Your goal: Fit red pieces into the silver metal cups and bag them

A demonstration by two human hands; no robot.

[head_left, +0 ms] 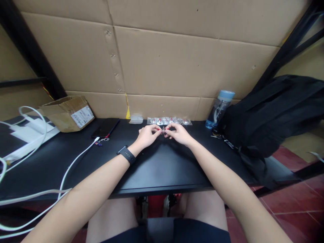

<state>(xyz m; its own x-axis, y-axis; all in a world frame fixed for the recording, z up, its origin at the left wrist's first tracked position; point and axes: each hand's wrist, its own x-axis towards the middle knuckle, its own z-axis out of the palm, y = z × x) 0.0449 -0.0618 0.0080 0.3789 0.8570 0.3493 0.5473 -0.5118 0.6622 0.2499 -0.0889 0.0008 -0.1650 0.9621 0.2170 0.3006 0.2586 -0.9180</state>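
Note:
My left hand (149, 135) and my right hand (177, 133) meet above the black table, both closed in a pinch. Between their fingertips is a small shiny round metal piece (163, 131), too small to name, with red showing beside it at the fingers. Just behind the hands lies a row of clear plastic packets (169, 120), holding several small silvery round pieces with red parts. A flattened clear plastic wrapper (136, 118) rests to the left of that row. A dark watch (126, 154) is strapped round my left wrist.
On the left of the table (162, 175) are an open cardboard box (68, 114), a dark phone (105, 128), and white cables (67, 168) with adapters. To the right stand a blue-lidded bottle (219, 109) and a black backpack (265, 114). A cardboard wall (177, 60) closes off the back.

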